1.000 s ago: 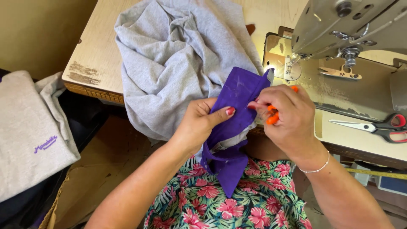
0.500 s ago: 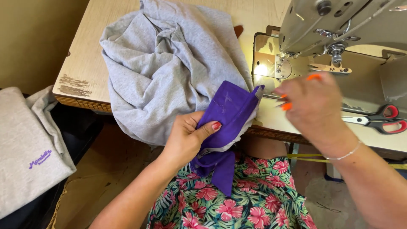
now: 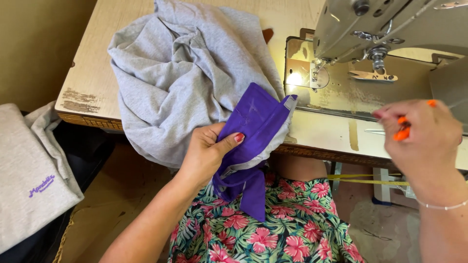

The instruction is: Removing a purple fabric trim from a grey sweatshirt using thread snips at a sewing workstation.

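The left hand (image 3: 207,156) holds a folded piece of purple fabric (image 3: 253,131), its grip pressed together: the thumb lies across the front of the cloth and the fingers curl behind it. The purple piece hangs over the near edge of the table, its lower end dropping onto the flowered dress (image 3: 273,229) in the person's lap, and a pale grey lining shows along its upper right edge. Its top touches a crumpled grey knit garment (image 3: 185,78) that lies heaped on the worn wooden table (image 3: 92,73) and spills over the edge.

The right hand (image 3: 424,139) is raised well apart from the purple fabric, to the right, in front of the sewing machine's bed. Its fingers are curled around a small orange tool (image 3: 402,131), of which only bits show between them; what kind of tool cannot be told.

Behind stands the grey industrial sewing machine (image 3: 390,29), its small lamp lit beside the needle. At the far left lies a folded grey garment (image 3: 29,175) with purple lettering.
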